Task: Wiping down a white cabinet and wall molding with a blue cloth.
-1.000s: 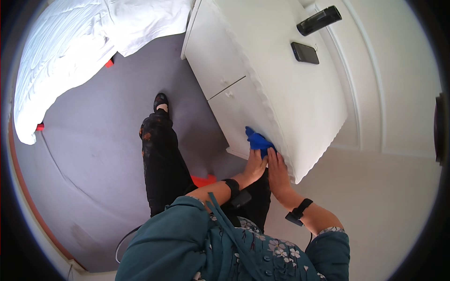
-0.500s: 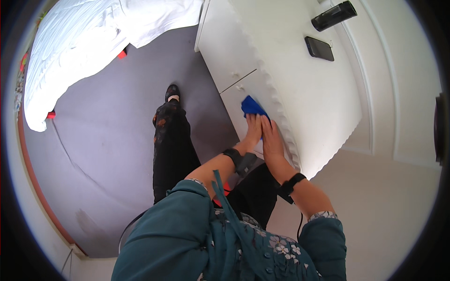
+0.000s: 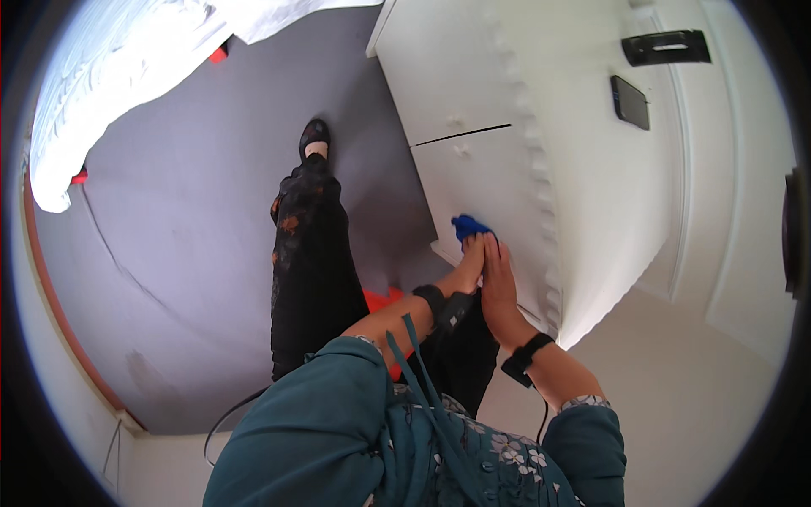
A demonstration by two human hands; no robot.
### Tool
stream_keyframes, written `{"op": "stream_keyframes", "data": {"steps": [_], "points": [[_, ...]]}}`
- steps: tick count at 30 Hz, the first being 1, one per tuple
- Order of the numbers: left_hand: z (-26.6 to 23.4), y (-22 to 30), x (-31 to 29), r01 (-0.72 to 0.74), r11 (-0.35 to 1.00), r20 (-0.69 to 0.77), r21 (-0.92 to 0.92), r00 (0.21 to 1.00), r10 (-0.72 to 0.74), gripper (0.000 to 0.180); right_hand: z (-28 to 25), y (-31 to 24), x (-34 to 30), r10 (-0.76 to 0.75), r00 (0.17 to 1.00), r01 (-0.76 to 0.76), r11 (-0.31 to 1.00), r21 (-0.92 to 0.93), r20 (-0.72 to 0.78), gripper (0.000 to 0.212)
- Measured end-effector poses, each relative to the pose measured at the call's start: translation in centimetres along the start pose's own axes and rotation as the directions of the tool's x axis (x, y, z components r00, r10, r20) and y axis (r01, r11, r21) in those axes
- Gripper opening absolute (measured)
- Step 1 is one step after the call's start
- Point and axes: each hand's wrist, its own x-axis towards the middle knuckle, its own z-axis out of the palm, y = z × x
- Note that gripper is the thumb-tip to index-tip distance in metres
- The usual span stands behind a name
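Note:
A crumpled blue cloth [image 3: 470, 226] lies against the front of a white cabinet [image 3: 481, 182], low on the door below the dark gap. The fingers of my left hand [image 3: 470, 266] are closed over the near end of the cloth. Right beside it, my right hand [image 3: 498, 283] lies nearly flat, fingers stretched out and close together, its fingertips at the cloth's edge. The two hands touch side by side. Part of the cloth is hidden under the fingers.
On the white, scalloped-edge cover [image 3: 591, 211] over the cabinet top lie a phone [image 3: 630, 102] and a black cylindrical object [image 3: 666, 48]. Small knobs [image 3: 461, 150] stick out of the cabinet front. Something red [image 3: 382, 301] is by my legs. White bedding [image 3: 127, 76] hangs at the far left.
Both hands and the blue cloth have moved down the cabinet front, toward me. The cloth looks more bunched. My view has shifted, so the phone and cylinder appear farther right.

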Motion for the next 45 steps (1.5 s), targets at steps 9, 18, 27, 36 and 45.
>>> {"op": "stream_keyframes", "data": {"steps": [9, 18, 27, 36, 45], "points": [[-6.4, 11.0, 7.0, -0.229, 0.972, -0.113, 0.054, 0.966, 0.234, 0.066, -0.8, -7.8, 15.1, 0.216, 0.896, 0.385, 0.062, -0.921, 0.389, 0.067], [-8.8, 0.9, 5.7, 0.223, 0.932, -0.066, -0.286, 0.966, -0.251, 0.076, 6.7, -2.2, 9.5, 0.261, 0.774, 0.601, -0.017, -0.799, 0.577, 0.066], [-17.3, 0.0, 12.5, 0.090, 0.870, -0.307, -0.485, 0.914, -0.266, 0.073, 10.2, -5.4, 16.4, 0.083, 0.811, 0.581, -0.002, -0.814, 0.579, 0.067], [-16.2, 7.9, 17.3, -0.121, 0.929, -0.184, -0.348, 0.981, 0.059, 0.086, 7.5, -5.2, 25.0, 0.143, 0.829, 0.546, 0.003, -0.838, 0.541, 0.069], [-13.7, -0.4, 10.0, 0.322, 0.862, -0.092, -0.391, 0.918, -0.385, 0.088, 10.8, -0.2, 15.2, 0.192, 0.697, 0.698, 0.037, -0.715, 0.691, 0.070]]}}
